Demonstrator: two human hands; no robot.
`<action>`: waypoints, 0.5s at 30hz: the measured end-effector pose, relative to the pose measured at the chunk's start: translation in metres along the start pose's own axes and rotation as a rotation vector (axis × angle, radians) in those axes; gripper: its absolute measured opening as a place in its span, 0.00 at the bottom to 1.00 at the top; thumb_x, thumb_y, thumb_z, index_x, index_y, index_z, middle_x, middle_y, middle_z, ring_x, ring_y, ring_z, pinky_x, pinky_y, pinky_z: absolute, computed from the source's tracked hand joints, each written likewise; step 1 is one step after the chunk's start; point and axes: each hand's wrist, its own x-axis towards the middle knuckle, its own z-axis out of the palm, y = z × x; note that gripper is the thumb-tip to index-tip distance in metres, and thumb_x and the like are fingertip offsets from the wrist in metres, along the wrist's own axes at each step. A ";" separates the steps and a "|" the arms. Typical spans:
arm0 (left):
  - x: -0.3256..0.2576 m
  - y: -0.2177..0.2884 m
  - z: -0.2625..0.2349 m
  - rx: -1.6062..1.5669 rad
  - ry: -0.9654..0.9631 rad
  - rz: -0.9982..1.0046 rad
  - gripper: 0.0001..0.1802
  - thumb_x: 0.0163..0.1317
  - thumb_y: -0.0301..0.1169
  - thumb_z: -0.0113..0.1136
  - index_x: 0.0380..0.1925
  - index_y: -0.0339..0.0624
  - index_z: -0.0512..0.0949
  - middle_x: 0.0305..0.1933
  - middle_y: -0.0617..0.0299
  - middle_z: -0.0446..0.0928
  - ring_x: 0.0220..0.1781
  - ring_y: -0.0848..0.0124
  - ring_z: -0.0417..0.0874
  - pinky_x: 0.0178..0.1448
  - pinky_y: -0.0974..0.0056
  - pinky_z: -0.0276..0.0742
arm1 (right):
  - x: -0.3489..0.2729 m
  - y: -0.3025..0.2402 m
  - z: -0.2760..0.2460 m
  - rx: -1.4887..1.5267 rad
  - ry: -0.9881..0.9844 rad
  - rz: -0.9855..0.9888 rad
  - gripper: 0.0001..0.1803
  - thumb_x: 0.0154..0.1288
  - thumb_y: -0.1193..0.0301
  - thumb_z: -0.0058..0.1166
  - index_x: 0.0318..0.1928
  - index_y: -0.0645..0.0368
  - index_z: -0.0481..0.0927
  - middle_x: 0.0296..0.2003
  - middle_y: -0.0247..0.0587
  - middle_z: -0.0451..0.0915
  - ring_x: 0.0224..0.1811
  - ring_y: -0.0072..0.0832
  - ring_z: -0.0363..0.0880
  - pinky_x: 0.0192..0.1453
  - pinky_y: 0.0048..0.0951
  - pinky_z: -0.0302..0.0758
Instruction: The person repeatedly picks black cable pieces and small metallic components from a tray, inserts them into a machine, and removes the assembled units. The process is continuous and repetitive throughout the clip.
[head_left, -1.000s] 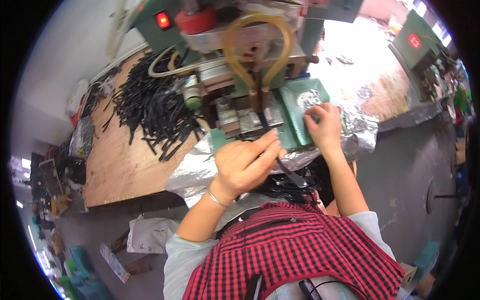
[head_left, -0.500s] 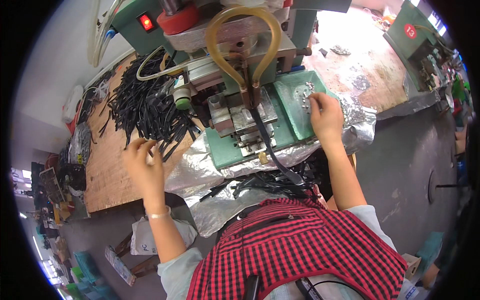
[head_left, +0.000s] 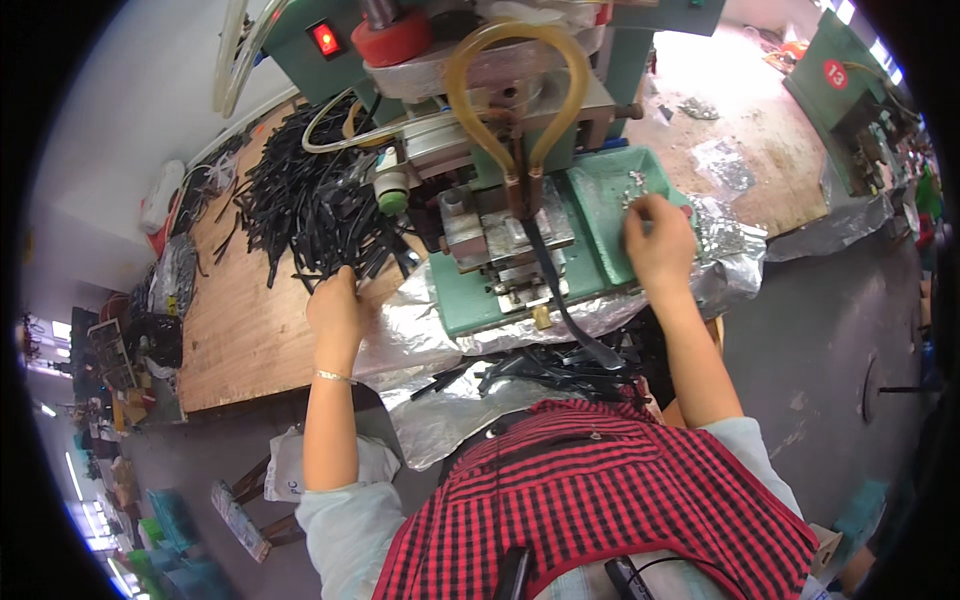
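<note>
My left hand (head_left: 337,315) is at the near edge of a heap of black flat strips (head_left: 320,190). Its fingers are drawn together against the strip ends, and whatever they grip is hidden. Over the green tray (head_left: 620,262) at the right, my right hand (head_left: 662,250) has thumb and forefinger curled toward each other. Small silvery pieces (head_left: 636,180) lie in that tray just beyond the fingers; I cannot make out what is between them. One black strip (head_left: 560,295) hangs from the press (head_left: 510,230) between my hands, its wider end drooping toward me.
A looped yellowish tube (head_left: 580,75) rises over the press. More black strips (head_left: 520,372) lie on silvery sheeting (head_left: 420,420) in front of my apron. Left is bare wooden tabletop (head_left: 230,340); another green machine (head_left: 840,110) stands far right.
My left hand has moved right and forward to the heap's near edge, and its fingers have closed. My right hand stays at the tray, fingertips slightly nearer me. The whole view has shifted slightly.
</note>
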 end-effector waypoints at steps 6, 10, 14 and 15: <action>-0.006 -0.095 0.019 -0.427 0.282 -0.303 0.16 0.57 0.17 0.62 0.45 0.39 0.74 0.29 0.56 0.80 0.30 0.61 0.83 0.39 0.60 0.78 | -0.025 0.032 -0.044 0.097 0.122 0.122 0.05 0.71 0.73 0.61 0.42 0.59 0.87 0.38 0.47 0.87 0.44 0.48 0.85 0.49 0.44 0.79; 0.005 -0.092 0.064 -0.653 0.287 -0.456 0.12 0.61 0.22 0.67 0.43 0.38 0.77 0.31 0.61 0.80 0.32 0.69 0.79 0.41 0.62 0.77 | -0.020 0.035 -0.042 -0.027 0.089 -0.053 0.05 0.70 0.71 0.62 0.41 0.59 0.87 0.37 0.47 0.87 0.43 0.49 0.84 0.49 0.45 0.79; 0.043 -0.026 0.077 -0.940 0.386 -0.246 0.12 0.64 0.25 0.72 0.43 0.36 0.78 0.33 0.62 0.79 0.35 0.72 0.77 0.44 0.66 0.76 | -0.013 0.020 -0.033 -0.191 -0.015 -0.037 0.05 0.62 0.69 0.67 0.36 0.56 0.87 0.35 0.44 0.84 0.42 0.47 0.82 0.48 0.47 0.79; 0.053 -0.021 0.081 -0.859 0.478 -0.141 0.11 0.68 0.26 0.70 0.43 0.35 0.77 0.34 0.62 0.79 0.34 0.74 0.80 0.42 0.68 0.78 | -0.009 0.015 -0.029 -0.175 0.005 -0.066 0.05 0.61 0.68 0.68 0.36 0.55 0.87 0.35 0.44 0.84 0.43 0.47 0.82 0.48 0.47 0.79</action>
